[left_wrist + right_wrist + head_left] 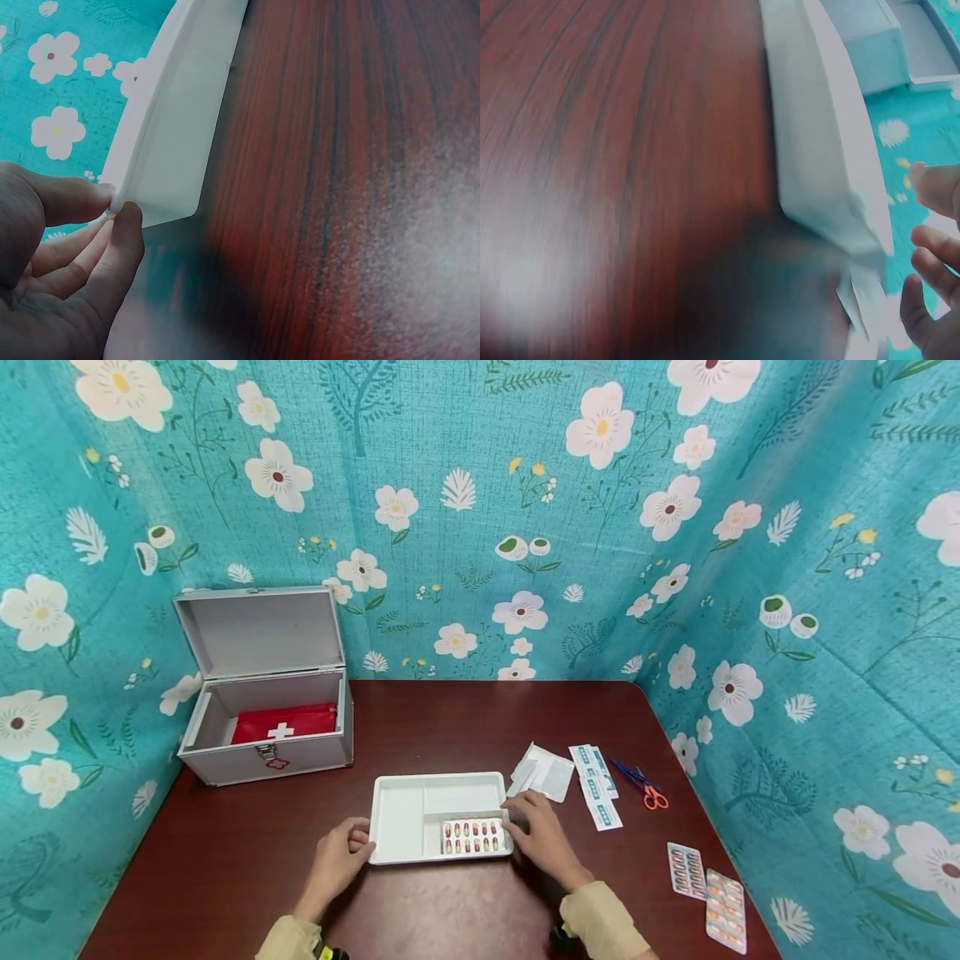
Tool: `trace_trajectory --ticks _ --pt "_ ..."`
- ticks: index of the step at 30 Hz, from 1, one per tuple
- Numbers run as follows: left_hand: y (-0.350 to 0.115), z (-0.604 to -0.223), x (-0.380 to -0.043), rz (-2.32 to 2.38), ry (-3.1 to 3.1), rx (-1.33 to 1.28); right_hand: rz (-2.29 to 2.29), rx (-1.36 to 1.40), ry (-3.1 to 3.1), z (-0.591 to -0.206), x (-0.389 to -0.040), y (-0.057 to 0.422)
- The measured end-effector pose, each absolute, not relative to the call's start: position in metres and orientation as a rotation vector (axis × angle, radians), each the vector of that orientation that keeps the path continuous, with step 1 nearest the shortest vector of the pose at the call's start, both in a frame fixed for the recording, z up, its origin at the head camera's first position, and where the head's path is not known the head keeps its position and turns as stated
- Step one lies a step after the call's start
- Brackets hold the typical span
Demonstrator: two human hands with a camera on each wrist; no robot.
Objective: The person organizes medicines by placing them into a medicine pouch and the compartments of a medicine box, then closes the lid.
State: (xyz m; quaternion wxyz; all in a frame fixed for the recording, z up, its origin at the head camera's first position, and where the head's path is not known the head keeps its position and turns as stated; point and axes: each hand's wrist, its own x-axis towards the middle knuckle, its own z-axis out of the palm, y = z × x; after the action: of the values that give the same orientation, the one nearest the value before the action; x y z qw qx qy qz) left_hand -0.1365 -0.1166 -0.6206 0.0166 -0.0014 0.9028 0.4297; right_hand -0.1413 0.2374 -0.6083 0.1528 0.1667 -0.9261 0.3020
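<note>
A white divided tray [399,818] lies on the dark wood table, with a blister pack of red-and-gold capsules [471,837] in its lower right compartment. My left hand [337,858] is at the tray's left side; in the left wrist view, thumb and fingers pinch the rim of the white tray [176,127] near a corner. At the opposite end is my right hand [549,839], close to the right rim. From the right wrist, its loosely bent fingers [934,262] appear apart from the tray wall [810,127], holding nothing.
An open silver case [277,768] with a red white-cross pouch [311,720] stands back left. Right of the tray lie white packets [551,774], blue-and-white packets [597,789], orange-handled scissors [655,797] and two more blister packs [686,870]. A floral curtain [450,568] hangs behind.
</note>
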Motion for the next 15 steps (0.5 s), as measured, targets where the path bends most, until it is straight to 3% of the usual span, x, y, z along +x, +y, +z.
trace_trajectory --ticks 6,15 --pt "-0.117 -0.619 -0.137 1.329 2.797 -0.013 0.764 0.372 -2.645 -0.594 -0.125 0.3" --pt "-0.12 -0.617 -0.136 1.323 2.811 -0.004 0.62 -0.08 -2.724 -0.574 -0.077 0.403"
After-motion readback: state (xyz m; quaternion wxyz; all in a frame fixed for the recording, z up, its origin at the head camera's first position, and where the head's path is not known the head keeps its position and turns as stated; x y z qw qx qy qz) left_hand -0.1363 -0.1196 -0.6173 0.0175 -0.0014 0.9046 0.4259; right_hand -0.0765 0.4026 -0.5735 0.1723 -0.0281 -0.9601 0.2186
